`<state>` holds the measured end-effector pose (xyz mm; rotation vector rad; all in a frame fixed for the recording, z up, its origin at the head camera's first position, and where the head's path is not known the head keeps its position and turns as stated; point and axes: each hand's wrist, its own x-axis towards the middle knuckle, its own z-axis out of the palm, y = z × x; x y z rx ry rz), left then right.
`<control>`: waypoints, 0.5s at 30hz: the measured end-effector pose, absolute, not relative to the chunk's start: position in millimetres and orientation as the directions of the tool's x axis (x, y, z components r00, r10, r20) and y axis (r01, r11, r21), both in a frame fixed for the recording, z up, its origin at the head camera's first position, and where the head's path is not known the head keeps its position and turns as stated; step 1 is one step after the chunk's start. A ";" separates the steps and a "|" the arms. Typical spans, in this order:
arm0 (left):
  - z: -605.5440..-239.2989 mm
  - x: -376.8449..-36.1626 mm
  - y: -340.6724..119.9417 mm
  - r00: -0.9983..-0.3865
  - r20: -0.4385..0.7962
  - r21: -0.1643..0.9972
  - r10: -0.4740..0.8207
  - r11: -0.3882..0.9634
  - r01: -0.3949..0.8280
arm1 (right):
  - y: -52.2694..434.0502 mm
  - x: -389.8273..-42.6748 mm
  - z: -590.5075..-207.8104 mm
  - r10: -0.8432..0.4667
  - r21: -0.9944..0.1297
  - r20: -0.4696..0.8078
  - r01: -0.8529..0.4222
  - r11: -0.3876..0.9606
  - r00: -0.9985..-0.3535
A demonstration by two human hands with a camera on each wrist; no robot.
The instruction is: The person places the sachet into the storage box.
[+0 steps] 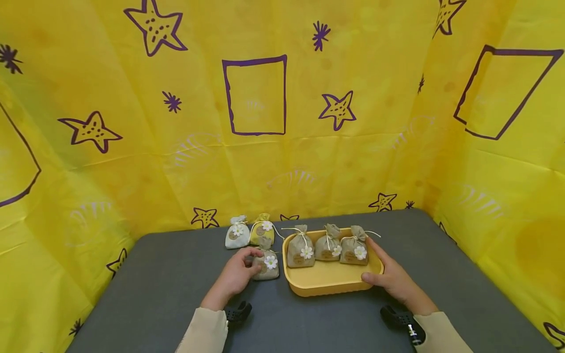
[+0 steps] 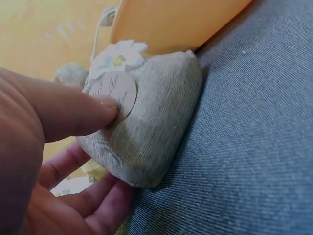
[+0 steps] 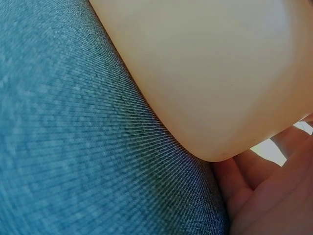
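My left hand (image 1: pixel 236 273) pinches a small beige drawstring sachet (image 1: pixel 271 273) on the table, left of the tray. In the left wrist view the thumb presses the round label (image 2: pixel 128 93), with fingers at the sachet's side and underside; a white fabric flower (image 2: pixel 119 59) sits above the label. My right hand (image 1: pixel 395 280) holds the right end of a yellow tray (image 1: pixel 326 280), thumb at the rim and fingers along the outer wall. Three similar sachets stand in a row inside it: left (image 1: pixel 296 257), middle (image 1: pixel 324 249) and right (image 1: pixel 348 245).
Behind the held sachet lie a white sachet (image 1: pixel 233 240) and a yellow sachet (image 1: pixel 257 238), both with white flowers. The dark grey table (image 1: pixel 176 274) meets a yellow patterned curtain (image 1: pixel 198 166) at its back and sides.
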<state>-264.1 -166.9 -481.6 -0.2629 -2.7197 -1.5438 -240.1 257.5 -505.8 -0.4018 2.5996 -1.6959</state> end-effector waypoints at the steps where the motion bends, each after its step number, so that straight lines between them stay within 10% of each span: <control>1: -481.3 -263.3 -166.8 -0.985 0.089 0.850 0.145 0.504 0.151 | 257.6 -240.3 -506.0 -0.219 -0.900 0.132 -0.209 0.383 -0.967; 15: -480.8 -259.3 -168.1 -0.974 0.092 0.840 0.207 0.508 0.187 | 257.4 -241.1 -506.2 -0.224 -0.900 0.137 -0.216 0.379 -0.965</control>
